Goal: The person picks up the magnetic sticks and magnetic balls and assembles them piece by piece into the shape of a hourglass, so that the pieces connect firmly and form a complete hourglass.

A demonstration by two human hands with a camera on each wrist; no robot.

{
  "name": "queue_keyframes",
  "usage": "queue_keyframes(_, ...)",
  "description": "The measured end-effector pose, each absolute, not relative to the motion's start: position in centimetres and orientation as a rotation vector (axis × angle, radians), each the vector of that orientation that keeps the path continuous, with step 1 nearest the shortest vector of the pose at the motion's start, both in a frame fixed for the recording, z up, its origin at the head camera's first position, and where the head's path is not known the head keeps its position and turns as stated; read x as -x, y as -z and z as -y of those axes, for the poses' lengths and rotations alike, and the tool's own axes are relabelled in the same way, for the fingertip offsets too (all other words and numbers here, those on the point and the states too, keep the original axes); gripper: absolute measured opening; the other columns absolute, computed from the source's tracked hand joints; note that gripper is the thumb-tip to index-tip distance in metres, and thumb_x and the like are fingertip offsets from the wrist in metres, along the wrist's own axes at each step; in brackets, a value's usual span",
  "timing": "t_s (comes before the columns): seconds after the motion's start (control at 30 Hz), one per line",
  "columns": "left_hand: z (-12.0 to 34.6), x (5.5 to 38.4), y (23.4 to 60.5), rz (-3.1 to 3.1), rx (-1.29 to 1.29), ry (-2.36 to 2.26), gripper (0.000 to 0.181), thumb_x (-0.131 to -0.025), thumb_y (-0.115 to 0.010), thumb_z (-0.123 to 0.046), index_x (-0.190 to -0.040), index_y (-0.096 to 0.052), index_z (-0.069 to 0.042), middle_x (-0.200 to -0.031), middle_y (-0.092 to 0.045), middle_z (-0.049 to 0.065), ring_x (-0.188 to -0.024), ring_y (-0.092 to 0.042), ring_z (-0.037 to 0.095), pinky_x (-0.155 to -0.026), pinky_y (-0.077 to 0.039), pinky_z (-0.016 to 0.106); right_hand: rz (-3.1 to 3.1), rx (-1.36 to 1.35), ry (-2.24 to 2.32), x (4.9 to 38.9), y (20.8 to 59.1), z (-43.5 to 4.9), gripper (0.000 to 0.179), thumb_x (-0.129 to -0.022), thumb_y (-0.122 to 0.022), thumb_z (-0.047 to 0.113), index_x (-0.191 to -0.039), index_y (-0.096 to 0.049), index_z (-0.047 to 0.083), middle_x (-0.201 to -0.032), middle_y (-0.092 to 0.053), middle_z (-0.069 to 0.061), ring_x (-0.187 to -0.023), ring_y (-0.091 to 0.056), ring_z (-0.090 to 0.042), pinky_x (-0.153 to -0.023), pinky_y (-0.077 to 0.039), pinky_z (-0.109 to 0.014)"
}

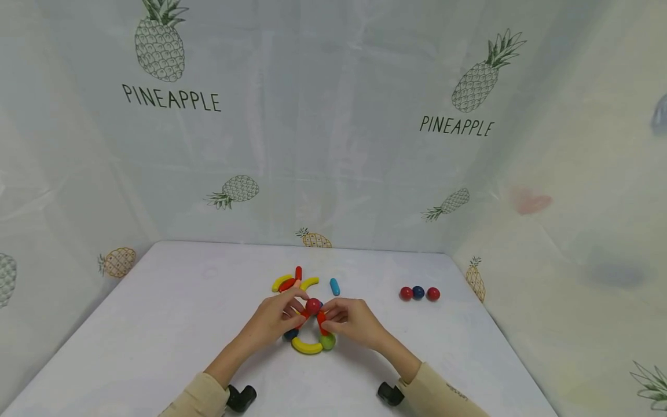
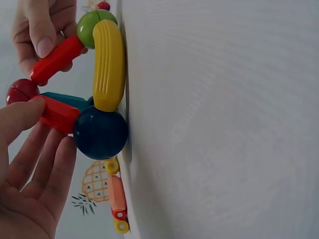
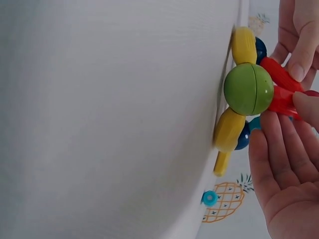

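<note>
A small frame of building-toy rods and balls stands on the table between my hands. Its base has a yellow curved rod (image 1: 307,346) joining a dark blue ball (image 2: 101,133) to a green ball (image 3: 248,89). Two red rods slope up from these balls to a red ball (image 1: 313,306) at the top; a teal rod (image 2: 67,100) shows behind. My left hand (image 1: 273,315) pinches the left red rod (image 2: 61,115) close under the red ball. My right hand (image 1: 356,321) holds the right red rod (image 1: 322,323) between thumb and fingers, above the green ball.
Behind the frame lie yellow curved rods (image 1: 310,282), red pieces (image 1: 286,285) and a blue rod (image 1: 334,286). Farther right sit two red balls (image 1: 433,294) with a dark blue ball (image 1: 418,292). A pineapple-print curtain (image 1: 323,145) hangs behind the white table (image 1: 156,324).
</note>
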State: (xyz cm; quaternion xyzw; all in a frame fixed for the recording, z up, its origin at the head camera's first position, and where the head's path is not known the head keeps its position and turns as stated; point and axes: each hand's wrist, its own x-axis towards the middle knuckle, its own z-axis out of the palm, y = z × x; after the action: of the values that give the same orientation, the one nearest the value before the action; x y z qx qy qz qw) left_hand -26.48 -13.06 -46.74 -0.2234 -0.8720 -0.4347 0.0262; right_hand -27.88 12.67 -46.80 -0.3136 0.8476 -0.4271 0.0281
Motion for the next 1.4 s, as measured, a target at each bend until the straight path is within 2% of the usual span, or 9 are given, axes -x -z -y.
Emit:
queue_keyframes(0.47,12.8,26.5,46.8,2.71,0.746,1.335,0.041,-0.095,-0.082,-0.013,-0.129,-0.063,-0.023,-0.102,-0.071,-0.007,-0.091,-0.068,0.013,-0.08,-0.062,0.024,-2.609,1.001,1.264,28.0,46.9,-12.9,0.022,-0.097,-0.08,0.014,-0.118,-0.076,0.013,-0.101,-0.078,0.003,-0.091,-0.072,-0.006,-0.086,-0.06,-0.024)
queue_keyframes(1.0,12.5,26.6,47.2,2.729,0.761,1.338,0.043,-0.095,-0.082,-0.015,-0.131,-0.061,-0.024,-0.1,-0.069,-0.007,-0.092,-0.068,0.012,-0.083,-0.062,0.027,-2.57,0.977,1.204,28.5,46.7,-13.6,0.024,-0.099,-0.078,0.017,-0.122,-0.075,0.018,-0.102,-0.077,0.011,-0.093,-0.071,-0.003,-0.087,-0.059,-0.021)
queue_keyframes(1.17,12.5,26.6,47.1,2.743,0.752,1.36,0.044,-0.094,-0.082,-0.014,-0.132,-0.061,-0.024,-0.099,-0.069,-0.008,-0.092,-0.068,0.011,-0.083,-0.062,0.027,-2.581,1.004,1.18,28.9,46.3,-14.4,0.025,-0.101,-0.075,0.019,-0.125,-0.074,0.015,-0.104,-0.077,0.008,-0.093,-0.071,-0.005,-0.088,-0.059,-0.022)
queue_keyframes(1.4,12.7,26.6,47.1,2.75,0.75,1.374,0.046,-0.094,-0.082,-0.015,-0.134,-0.061,-0.024,-0.099,-0.069,-0.01,-0.092,-0.068,0.009,-0.083,-0.06,0.024,-2.749,0.935,1.18,31.4,46.1,-15.4,0.026,-0.101,-0.074,0.016,-0.125,-0.073,0.006,-0.111,-0.077,-0.002,-0.097,-0.072,-0.015,-0.087,-0.062,-0.029)
